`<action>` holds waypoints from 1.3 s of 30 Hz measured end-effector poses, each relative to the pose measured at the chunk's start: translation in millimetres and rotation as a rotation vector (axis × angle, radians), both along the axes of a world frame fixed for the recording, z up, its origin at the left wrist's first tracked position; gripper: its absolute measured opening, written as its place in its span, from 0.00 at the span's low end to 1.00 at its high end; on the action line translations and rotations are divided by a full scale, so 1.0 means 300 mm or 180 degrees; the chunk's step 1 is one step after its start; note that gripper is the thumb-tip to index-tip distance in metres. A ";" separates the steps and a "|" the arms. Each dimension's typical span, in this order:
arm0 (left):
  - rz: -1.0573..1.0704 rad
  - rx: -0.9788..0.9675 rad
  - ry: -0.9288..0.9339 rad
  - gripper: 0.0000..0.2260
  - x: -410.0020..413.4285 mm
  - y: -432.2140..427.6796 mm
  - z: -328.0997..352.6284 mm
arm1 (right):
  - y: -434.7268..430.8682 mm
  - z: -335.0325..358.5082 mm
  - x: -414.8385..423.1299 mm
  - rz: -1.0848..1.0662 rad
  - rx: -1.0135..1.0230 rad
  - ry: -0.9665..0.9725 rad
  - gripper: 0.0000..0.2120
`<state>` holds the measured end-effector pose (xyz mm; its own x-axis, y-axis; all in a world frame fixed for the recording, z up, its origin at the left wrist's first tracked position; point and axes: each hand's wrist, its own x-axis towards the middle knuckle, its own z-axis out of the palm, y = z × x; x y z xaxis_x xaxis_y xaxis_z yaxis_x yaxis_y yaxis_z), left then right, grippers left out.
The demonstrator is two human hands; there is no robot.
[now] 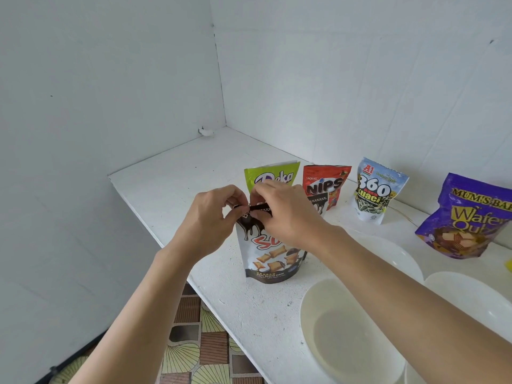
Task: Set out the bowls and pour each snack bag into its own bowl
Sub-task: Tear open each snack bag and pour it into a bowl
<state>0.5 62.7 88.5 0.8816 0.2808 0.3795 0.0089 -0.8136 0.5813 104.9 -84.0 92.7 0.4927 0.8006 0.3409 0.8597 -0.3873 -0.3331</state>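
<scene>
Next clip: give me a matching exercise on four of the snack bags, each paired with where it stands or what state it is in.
Things:
1 green bag
2 red bag
3 purple bag
4 chocolate-print bag

Places or states:
A pinched at its top by the left hand and the right hand
B right of the seed bag
C just behind both hands
D between the green bag and the seed bag

Pairs: 1-C, 2-D, 3-B, 4-A

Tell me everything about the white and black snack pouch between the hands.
A glossy white stand-up pouch, plastic-looking, with dark chocolate drips, red lettering, pictured pillow-shaped biscuits and a black base band. It stands upright on the white counter near its front edge. The left hand and right hand both pinch its black top strip.
</scene>
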 end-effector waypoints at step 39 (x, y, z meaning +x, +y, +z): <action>-0.0499 -0.2205 0.1448 0.05 0.023 0.007 0.104 | -0.139 -0.034 0.024 0.0825 0.0667 -0.0102 0.06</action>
<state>7.4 64.8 119.6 0.9551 0.1808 -0.2349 0.2796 -0.2858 0.9166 112.1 -125.7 82.4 0.2682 0.8088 0.5234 0.9320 -0.0802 -0.3535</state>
